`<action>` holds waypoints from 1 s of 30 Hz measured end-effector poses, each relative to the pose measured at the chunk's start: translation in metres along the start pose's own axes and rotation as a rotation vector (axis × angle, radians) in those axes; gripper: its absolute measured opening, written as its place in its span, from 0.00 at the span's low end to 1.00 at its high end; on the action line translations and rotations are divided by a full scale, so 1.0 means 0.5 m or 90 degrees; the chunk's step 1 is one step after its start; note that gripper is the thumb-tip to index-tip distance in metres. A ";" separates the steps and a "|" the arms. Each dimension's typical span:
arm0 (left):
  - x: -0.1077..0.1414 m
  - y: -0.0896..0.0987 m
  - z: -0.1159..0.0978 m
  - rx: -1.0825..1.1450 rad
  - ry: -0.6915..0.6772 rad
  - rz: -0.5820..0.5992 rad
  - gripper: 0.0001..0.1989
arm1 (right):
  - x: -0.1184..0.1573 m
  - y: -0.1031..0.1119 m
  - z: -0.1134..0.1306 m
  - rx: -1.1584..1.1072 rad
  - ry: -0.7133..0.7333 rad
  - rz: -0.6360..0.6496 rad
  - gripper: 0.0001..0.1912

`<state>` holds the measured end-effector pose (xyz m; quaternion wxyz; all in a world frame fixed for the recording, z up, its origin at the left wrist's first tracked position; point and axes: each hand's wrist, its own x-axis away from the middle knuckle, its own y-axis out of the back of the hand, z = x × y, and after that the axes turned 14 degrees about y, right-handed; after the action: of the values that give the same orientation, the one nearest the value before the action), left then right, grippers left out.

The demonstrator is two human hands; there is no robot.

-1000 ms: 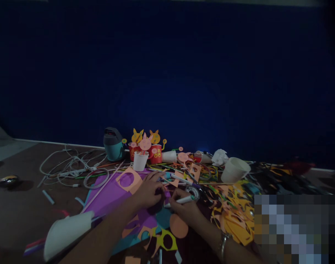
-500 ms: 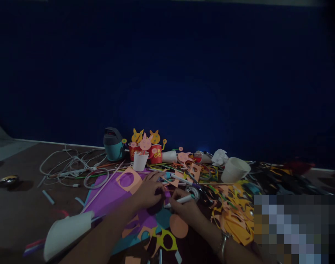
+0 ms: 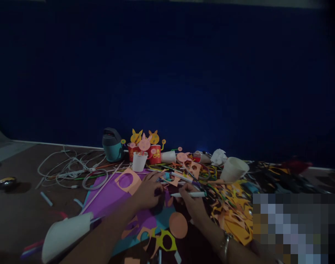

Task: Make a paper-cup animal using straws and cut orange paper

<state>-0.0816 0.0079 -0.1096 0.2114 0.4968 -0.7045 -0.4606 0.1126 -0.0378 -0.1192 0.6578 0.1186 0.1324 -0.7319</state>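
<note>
My right hand (image 3: 191,200) is closed around a white marker (image 3: 193,194) with a dark green end, its tip pointing left. My left hand (image 3: 149,190) rests over the purple paper (image 3: 106,196), fingers curled; whatever it presses or holds is too dark to make out. An orange paper circle (image 3: 178,225) lies below the marker. Left of my left hand is an orange sheet with a round hole (image 3: 134,187). Another white marker (image 3: 182,177) lies beyond my hands. A yellow-green scrap (image 3: 159,242) with holes sits near the front.
Behind stand a teal flask (image 3: 112,150), a white cup (image 3: 140,161) with a pink paper figure, and red cups (image 3: 155,154). A beige cup (image 3: 234,169) and yellow scraps (image 3: 239,223) are at right. White cables (image 3: 70,165) and a lying cup (image 3: 65,236) are left.
The marker in my right hand has turned to lie nearly level, and that hand has shifted slightly right. The roll of tape beside it no longer shows clearly. My left hand is almost unmoved.
</note>
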 end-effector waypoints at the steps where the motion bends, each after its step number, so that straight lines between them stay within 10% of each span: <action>1: 0.000 0.000 -0.001 0.000 -0.001 -0.003 0.04 | 0.001 0.000 -0.002 0.000 0.009 -0.004 0.13; 13: 0.004 0.011 -0.013 0.023 -0.031 0.010 0.19 | 0.009 -0.007 -0.025 0.130 0.042 0.078 0.12; 30: 0.003 0.008 -0.011 -0.019 -0.031 0.006 0.10 | 0.004 -0.005 -0.004 0.036 -0.034 0.050 0.17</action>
<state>-0.0801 0.0046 -0.1036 0.2039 0.4793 -0.7046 -0.4819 0.1098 -0.0385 -0.1218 0.6854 0.1228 0.0890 -0.7122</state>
